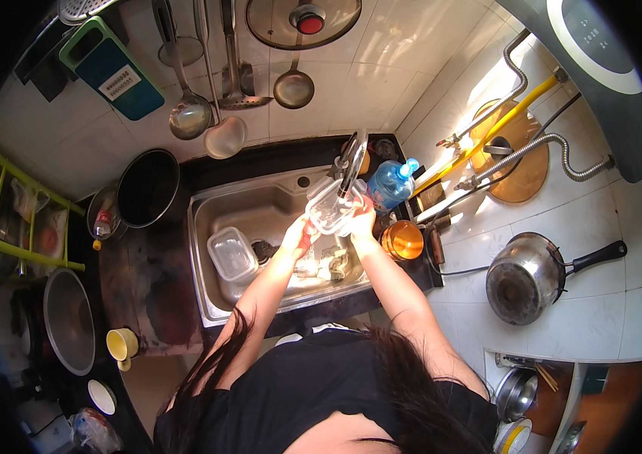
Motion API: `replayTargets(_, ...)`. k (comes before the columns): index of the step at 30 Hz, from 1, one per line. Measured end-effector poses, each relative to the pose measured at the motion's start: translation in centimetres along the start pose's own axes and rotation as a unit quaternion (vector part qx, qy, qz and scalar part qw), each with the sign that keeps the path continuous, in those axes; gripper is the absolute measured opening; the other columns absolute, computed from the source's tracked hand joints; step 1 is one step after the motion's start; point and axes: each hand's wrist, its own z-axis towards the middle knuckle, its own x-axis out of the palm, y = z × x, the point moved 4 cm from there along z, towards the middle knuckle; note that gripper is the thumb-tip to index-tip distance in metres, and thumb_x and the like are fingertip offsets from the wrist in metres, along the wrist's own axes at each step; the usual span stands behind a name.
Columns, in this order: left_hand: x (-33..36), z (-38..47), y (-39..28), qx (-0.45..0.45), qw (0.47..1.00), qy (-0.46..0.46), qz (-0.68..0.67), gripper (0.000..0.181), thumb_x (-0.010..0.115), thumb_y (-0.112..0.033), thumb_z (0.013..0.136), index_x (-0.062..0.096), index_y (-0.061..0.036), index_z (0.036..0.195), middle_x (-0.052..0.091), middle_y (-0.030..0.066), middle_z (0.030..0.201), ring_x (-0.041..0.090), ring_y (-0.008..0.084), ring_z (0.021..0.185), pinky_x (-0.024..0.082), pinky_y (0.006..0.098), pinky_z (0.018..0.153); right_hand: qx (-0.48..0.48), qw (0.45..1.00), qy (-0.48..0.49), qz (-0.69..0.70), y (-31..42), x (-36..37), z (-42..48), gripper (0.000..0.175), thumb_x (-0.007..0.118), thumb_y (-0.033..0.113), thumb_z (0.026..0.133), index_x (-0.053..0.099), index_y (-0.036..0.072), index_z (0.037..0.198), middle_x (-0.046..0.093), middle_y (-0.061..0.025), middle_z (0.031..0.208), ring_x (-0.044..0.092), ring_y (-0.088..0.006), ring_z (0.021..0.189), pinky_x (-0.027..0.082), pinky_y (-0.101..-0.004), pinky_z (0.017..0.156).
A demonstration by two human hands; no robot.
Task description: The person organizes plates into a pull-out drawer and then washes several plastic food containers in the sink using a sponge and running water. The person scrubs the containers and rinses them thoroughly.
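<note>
Both my hands hold a clear rectangular container or lid [329, 209] under the spout of the curved chrome faucet [354, 164]. My left hand [299, 235] grips its lower left side, and my right hand [361, 215] grips its right side. Strong sunlight washes out detail around my fingers. Below them lies the stainless steel sink [201, 284]. A translucent rectangular container [233, 253] rests in its left part, beside the dark drain [264, 251]. A crumpled greenish cloth or similar thing [335, 264] lies in the basin's right part.
Right of the faucet stand a blue pump bottle [390, 186] and an orange cup [403, 240]. Left of the sink are a black pot [148, 188] and a yellow mug [122, 344] near the counter edge. Ladles [190, 116] hang above. A saucepan [525, 278] is at the right.
</note>
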Motion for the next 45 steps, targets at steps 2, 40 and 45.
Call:
replayTargets(2,0.3,0.2,0.6,0.022,0.999,-0.016,-0.021,0.030,0.045,-0.024,0.088,0.050,-0.0097,0.113,0.058,0.0044,0.107,0.054,0.0143,0.099,0.042,0.0324,0.087,-0.014,1.000,0.005,0.028,-1.3,-1.5,0.6,0.018,0.048,0.010,0.083,0.043,0.006,0.100,0.054,-0.0122,0.094,0.060,-0.0249,0.074,0.051,-0.0338,0.057)
replayTargets(40,3.9,1.4,-0.2,-0.049,0.997,-0.059,-0.016,0.032,0.050,-0.030,0.086,0.052,-0.0064,0.108,0.060,0.0061,0.099,0.055,0.0201,0.092,0.044,0.0356,0.081,0.171,0.965,-0.058,0.189,0.8,-3.8,-4.6,0.027,0.034,0.025,0.091,0.040,0.006,0.108,0.047,-0.0144,0.105,0.045,-0.0337,0.105,0.045,-0.0481,0.082)
replayTargets(45,1.4,0.4,-1.4,-0.022,0.984,-0.055,0.167,0.027,0.055,-0.033,0.084,0.056,-0.0118,0.101,0.060,-0.0007,0.092,0.055,0.0126,0.084,0.045,0.0292,0.074,0.246,0.927,0.072,0.273,-3.6,-4.6,-1.7,0.021,0.040,0.023,0.088,0.045,0.009,0.103,0.050,-0.0123,0.107,0.047,-0.0315,0.104,0.046,-0.0418,0.077)
